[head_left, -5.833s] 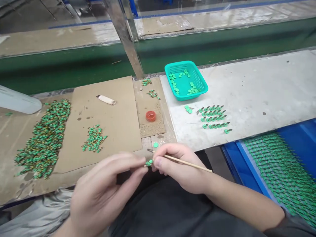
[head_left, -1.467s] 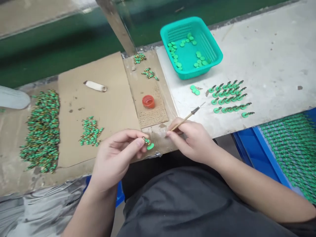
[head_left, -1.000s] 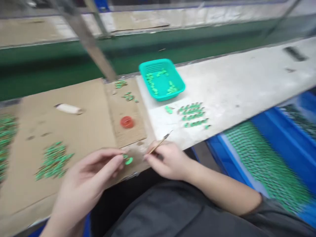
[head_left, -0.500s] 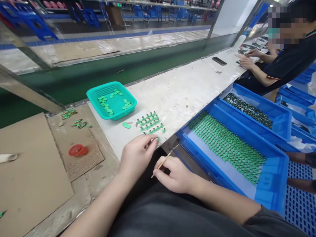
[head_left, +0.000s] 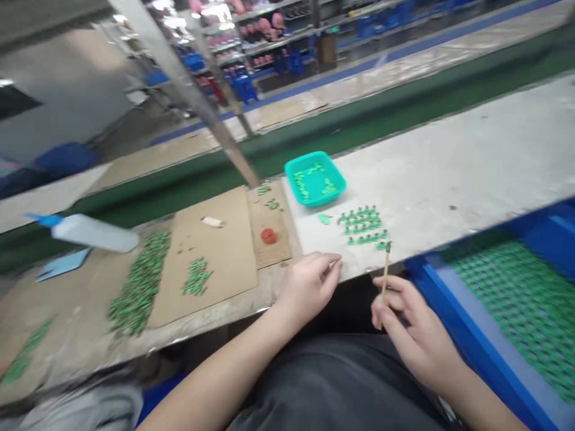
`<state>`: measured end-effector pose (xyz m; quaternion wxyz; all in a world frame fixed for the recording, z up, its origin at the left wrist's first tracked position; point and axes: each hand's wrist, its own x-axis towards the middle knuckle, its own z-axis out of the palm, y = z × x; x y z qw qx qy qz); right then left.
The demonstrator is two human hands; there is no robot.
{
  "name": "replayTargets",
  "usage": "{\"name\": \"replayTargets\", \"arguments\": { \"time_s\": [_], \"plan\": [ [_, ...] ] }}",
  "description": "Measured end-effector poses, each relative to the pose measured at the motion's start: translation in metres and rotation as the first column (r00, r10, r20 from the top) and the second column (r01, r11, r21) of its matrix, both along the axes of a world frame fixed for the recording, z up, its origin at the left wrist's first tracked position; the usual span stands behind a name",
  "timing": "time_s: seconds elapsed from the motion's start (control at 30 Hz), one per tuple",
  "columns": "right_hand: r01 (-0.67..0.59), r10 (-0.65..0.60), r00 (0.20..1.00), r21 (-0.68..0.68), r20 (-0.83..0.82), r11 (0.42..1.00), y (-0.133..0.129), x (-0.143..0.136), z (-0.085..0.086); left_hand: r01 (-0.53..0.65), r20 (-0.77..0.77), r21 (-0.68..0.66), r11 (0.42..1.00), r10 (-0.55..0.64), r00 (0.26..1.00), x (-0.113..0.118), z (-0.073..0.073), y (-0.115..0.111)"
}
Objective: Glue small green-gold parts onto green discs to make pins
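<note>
A thin wooden-handled brush [head_left: 386,272] with a dark tip points upward, gripped between the thumb and fingers of my right hand [head_left: 411,326]. Its tip overlaps the nearest of the small green pieces with dark tops [head_left: 363,227], which stand in rows on the white tabletop; whether it touches is unclear. My left hand [head_left: 311,284] rests at the table edge left of the brush, thumb and forefinger pinched together. Anything between those fingertips is too small or blurred to make out. Loose green discs [head_left: 324,219] lie behind it, beside a teal basket [head_left: 342,185] containing more discs.
A red cup [head_left: 268,236] and small green parts sit on cardboard [head_left: 224,257] to the left. Farther left are a green heap [head_left: 141,287] and a white bottle [head_left: 96,232] with a blue nozzle. At right, a blue crate [head_left: 467,341] holds rows of green pieces.
The view has swung left, bringing the bottle and green heap into sight. My left hand has drawn away from the rows; the brush has turned upright and its tip is near the pieces.
</note>
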<state>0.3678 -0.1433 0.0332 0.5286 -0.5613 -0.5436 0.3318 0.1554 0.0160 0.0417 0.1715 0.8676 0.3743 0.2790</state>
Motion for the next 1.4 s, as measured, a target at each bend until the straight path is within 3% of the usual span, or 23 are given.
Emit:
{"name": "replayTargets", "arguments": {
  "time_s": [0.17, 0.27, 0.37, 0.43, 0.5, 0.6, 0.67, 0.83, 1.07, 1.13, 1.3, 1.4],
  "plan": [
    [-0.142, 0.141, 0.990, 0.104, 0.010, 0.984, 0.020, 0.004, 0.013, -0.279, -0.023, 0.065, 0.958, 0.280, 0.960, -0.106, 0.028, 0.010],
    [-0.260, 0.280, 0.958, 0.234, -0.056, 0.937, 0.043, 0.004, 0.033, -0.366, -0.017, 0.052, 0.929, 0.367, 0.930, -0.132, 0.040, 0.025],
    [-0.130, 0.190, 0.970, 0.334, -0.152, 0.933, 0.071, -0.003, 0.050, -0.251, -0.087, -0.050, 0.967, 0.247, 0.965, -0.104, 0.033, 0.042],
    [0.016, 0.069, 0.979, 0.411, -0.191, 0.911, 0.086, -0.011, 0.060, -0.170, -0.149, -0.116, 0.979, 0.152, 0.977, -0.063, 0.023, 0.054],
    [0.123, -0.004, 0.969, 0.467, -0.248, 0.876, 0.094, -0.019, 0.069, -0.160, -0.212, -0.151, 0.975, 0.126, 0.969, -0.017, 0.014, 0.069],
    [0.181, -0.046, 0.958, 0.471, -0.282, 0.863, 0.095, -0.027, 0.078, -0.167, -0.300, -0.177, 0.970, 0.109, 0.948, 0.033, 0.010, 0.098],
    [0.166, -0.049, 0.964, 0.449, -0.262, 0.878, 0.090, -0.028, 0.079, -0.146, -0.345, -0.184, 0.972, 0.075, 0.935, 0.049, 0.011, 0.114],
    [0.134, -0.042, 0.973, 0.402, -0.228, 0.906, 0.078, -0.018, 0.062, -0.088, -0.386, -0.169, 0.982, 0.016, 0.922, 0.042, 0.011, 0.126],
    [0.095, -0.052, 0.990, 0.356, -0.131, 0.930, 0.077, -0.006, 0.036, -0.085, -0.336, -0.172, 0.981, 0.022, 0.942, 0.003, 0.015, 0.103],
    [0.097, -0.056, 0.991, 0.354, -0.124, 0.930, 0.079, -0.005, 0.034, -0.071, -0.317, -0.178, 0.981, 0.011, 0.948, 0.011, 0.018, 0.101],
    [0.038, -0.007, 0.996, 0.356, -0.086, 0.934, 0.077, -0.007, 0.036, -0.051, -0.345, -0.218, 0.975, -0.028, 0.938, 0.058, 0.019, 0.104],
    [0.033, -0.008, 0.997, 0.347, -0.073, 0.937, 0.071, -0.008, 0.040, -0.079, -0.369, -0.261, 0.962, -0.024, 0.929, 0.063, 0.019, 0.096]
  ]
}}
